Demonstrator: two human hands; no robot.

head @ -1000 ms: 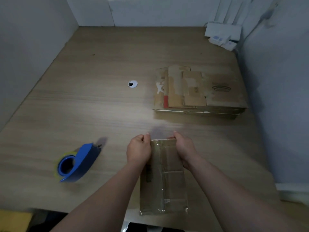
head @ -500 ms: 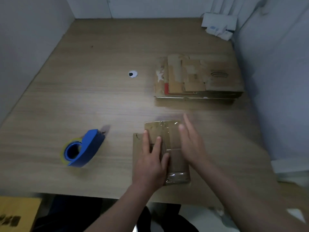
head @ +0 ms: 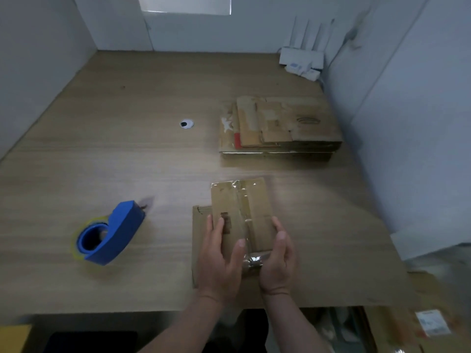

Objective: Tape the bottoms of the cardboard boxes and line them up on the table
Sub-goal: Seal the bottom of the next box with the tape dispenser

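A small cardboard box [head: 251, 200] lies on the wooden table [head: 127, 159] near its front edge, with clear tape along the seam facing up. A flap of it sticks out on the left. My left hand [head: 220, 256] lies flat on the box's left part, fingers straight. My right hand [head: 279, 258] cups the box's near right corner, its thumb on top and fingers round the side. A blue tape dispenser [head: 112, 233] rests on the table to the left of the box, apart from both hands.
A stack of flattened cardboard boxes [head: 277, 128] lies at the back right. A small cable hole [head: 186, 124] is in the table's middle. White devices [head: 300, 62] sit in the far right corner. Walls close in the left, back and right sides.
The box has been pushed further onto the table. Both hands have moved from its far end to its near end, and the right hand now cups the near right corner.
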